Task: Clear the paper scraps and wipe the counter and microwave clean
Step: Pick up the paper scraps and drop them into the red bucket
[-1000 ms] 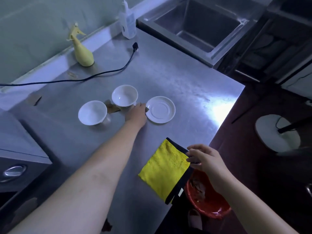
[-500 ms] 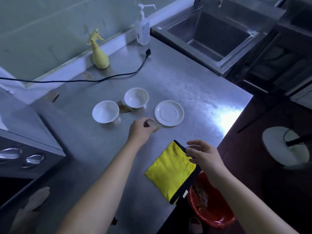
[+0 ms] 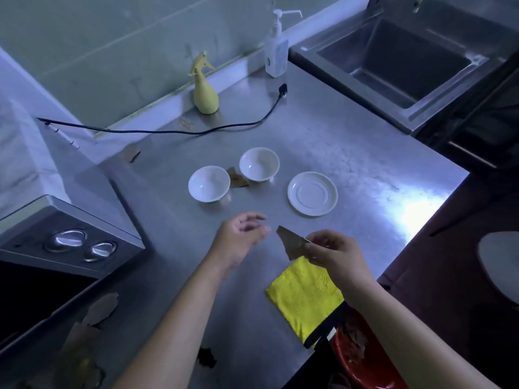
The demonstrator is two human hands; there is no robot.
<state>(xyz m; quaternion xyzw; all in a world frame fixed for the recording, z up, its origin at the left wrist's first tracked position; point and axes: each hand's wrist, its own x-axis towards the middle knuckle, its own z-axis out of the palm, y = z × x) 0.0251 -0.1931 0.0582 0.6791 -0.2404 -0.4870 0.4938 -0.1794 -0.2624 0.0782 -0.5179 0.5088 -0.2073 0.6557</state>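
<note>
- One paper scrap (image 3: 292, 242) is pinched in the right hand (image 3: 331, 254), thumb against fingertips at its right corner. It is held above the bench (image 3: 351, 141), just over the far edge of the yellow cloth (image 3: 303, 299).
- The left hand (image 3: 244, 231) hovers just left of the scrap with a loose, empty grip and relaxed fingers.
- The step in hand looks like binning this scrap. The red bin (image 3: 362, 360) sits below the near right edge of the bench and holds brown scraps.
- To do it well, keep the pinch firm until the hand is over the bin's mouth. Let go low, since light paper is likely to drift.
- More scraps lie about:
  - a wedged scrap (image 3: 236, 178) between the left bowl (image 3: 209, 183) and the right bowl (image 3: 259, 163);
  - a wall scrap (image 3: 130, 154) at the far left;
  - a dark scrap (image 3: 206, 357) at the near edge;
  - several torn pieces (image 3: 101, 307) by the microwave (image 3: 70, 242).
- The wedged scrap wants a fingertip lift so neither bowl is knocked.
- Wiping is best kept until the scraps are gone. The cloth lies flat and untouched.
</note>
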